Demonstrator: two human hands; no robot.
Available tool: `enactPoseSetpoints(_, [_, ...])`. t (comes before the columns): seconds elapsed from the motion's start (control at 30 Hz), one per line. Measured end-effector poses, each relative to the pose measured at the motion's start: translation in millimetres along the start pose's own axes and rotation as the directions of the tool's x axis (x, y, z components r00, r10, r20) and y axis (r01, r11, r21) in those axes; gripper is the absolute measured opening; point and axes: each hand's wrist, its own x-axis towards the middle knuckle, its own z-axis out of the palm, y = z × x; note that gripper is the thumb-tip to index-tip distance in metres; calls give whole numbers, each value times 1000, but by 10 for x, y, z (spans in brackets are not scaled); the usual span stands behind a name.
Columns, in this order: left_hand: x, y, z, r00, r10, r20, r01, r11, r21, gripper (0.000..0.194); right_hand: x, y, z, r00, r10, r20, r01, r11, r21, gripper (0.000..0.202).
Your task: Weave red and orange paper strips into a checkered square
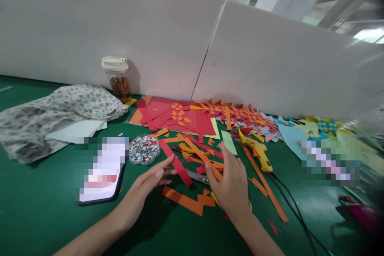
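My left hand (147,186) reaches in from the lower left, its fingertips against a red paper strip (176,164). The strip slants between my two hands and casts a shadow at its lower end. To the right, my right hand (229,180) hovers with thumb and fingers apart, beside an orange paper strip (199,152). Scissors (198,177) lie on the table between the hands; their yellow handles are partly hidden below my right hand. Cut orange paper pieces (183,200) lie nearer to me.
A phone (103,172) and a clear case of googly eyes (144,150) lie left. A yellow glue gun (256,152) with a black cord stands right. Behind are red paper sheets (204,122), woven paper pieces (240,116), a lidded cup (118,84) and patterned cloth (69,106).
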Motion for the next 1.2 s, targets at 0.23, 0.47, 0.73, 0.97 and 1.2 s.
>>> enactPoseSetpoints(0.23, [6, -10, -13, 1000, 7, 8, -7, 1000, -8, 40, -15, 44, 11, 997, 66, 28, -68, 994, 90, 55])
enactPoseSetpoints(0.47, [4, -7, -22, 1000, 4, 7, -4, 1000, 27, 40, -17, 74, -7, 996, 85, 17, -86, 967, 240, 26])
enactPoseSetpoints(0.73, [5, 10, -3, 995, -41, 90, 39, 999, 23, 38, -72, -108, -50, 959, -281, -44, 278, 894, 352, 11])
enactPoseSetpoints(0.97, [-26, 16, 31, 986, -52, 158, 46, 998, 41, 39, -99, -209, -93, 906, -419, -63, 401, 801, 445, 27])
enactPoseSetpoints(1.2, [-30, -14, 38, 986, -51, 156, 38, 996, 83, 36, -99, -280, -172, 873, -487, 18, 399, 736, 547, 20])
